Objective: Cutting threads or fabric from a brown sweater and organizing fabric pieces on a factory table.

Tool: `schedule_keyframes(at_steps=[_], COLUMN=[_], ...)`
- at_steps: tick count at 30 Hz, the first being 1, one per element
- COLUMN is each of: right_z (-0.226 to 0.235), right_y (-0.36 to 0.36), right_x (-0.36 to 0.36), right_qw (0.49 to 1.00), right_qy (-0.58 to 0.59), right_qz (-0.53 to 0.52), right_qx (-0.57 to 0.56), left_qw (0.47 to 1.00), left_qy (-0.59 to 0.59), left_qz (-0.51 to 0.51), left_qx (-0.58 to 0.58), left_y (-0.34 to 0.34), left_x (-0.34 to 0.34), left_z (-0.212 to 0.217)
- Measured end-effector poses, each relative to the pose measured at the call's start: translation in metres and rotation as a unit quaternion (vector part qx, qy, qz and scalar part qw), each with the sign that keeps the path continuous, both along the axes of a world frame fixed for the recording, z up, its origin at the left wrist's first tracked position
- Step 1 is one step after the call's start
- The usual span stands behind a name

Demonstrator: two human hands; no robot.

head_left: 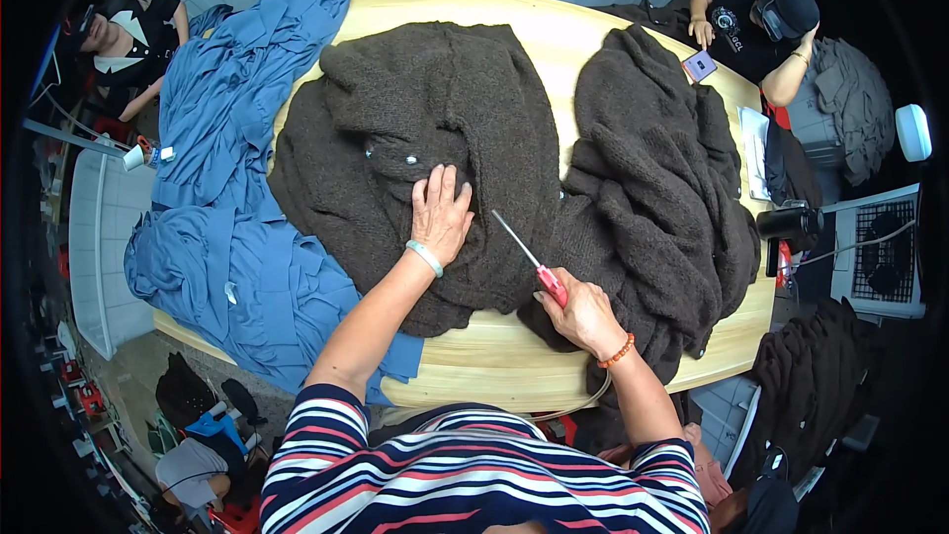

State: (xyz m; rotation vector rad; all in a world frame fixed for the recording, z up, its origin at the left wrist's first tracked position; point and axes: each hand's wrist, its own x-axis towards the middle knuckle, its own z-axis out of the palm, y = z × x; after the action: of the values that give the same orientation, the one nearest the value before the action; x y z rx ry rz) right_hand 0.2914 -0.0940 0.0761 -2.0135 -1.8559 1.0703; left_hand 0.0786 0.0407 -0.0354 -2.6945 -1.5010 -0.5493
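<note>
With left hand [442, 216] spread, apparently empty, on dark-brown knitted cloth [395, 79], right hand [585, 317] curled round slim red-handled metal tool [550, 284] — seemingly mid-work, remainder unclear.

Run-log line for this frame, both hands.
left hand: flat on dark knit garment | right hand: holding red-handled tool, tip over garment | nearby: second dark knit pile, blue fabric

Free for you: far strip of table [554, 25], gap narrowing toward you between dark-brown knit garment [504, 129] and dark-brown knit heap [657, 148]. Blue fabric pile [222, 99] blocks your left.
</note>
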Motion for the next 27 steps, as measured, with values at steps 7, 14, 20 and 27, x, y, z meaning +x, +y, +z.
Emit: schedule_keyframes(at_steps=[7,14,20,27], right_z=[0.001,-0.011,-0.015,0.004], right_y=[0.009,0.064,0.060,0.030], right_x=[0.000,-0.034,-0.026,-0.022], right_qw=[0.997,0.996,0.994,0.995], right_qy=[-0.053,-0.023,-0.073,-0.068], right_qz=[0.043,0.080,0.085,0.063], right_qx=[-0.030,0.039,0.001,-0.022], left_qw=[0.999,0.998,0.997,0.996], left_qy=[-0.002,-0.001,-0.019,-0.025], left_qz=[-0.030,-0.033,-0.038,-0.045], left_qx=[-0.042,-0.056,-0.067,-0.076], left_y=[-0.003,-0.004,-0.001,-0.002], left_x=[-0.015,-0.016,-0.019,-0.021], left_z=[-0.023,-0.029,-0.030,-0.029])
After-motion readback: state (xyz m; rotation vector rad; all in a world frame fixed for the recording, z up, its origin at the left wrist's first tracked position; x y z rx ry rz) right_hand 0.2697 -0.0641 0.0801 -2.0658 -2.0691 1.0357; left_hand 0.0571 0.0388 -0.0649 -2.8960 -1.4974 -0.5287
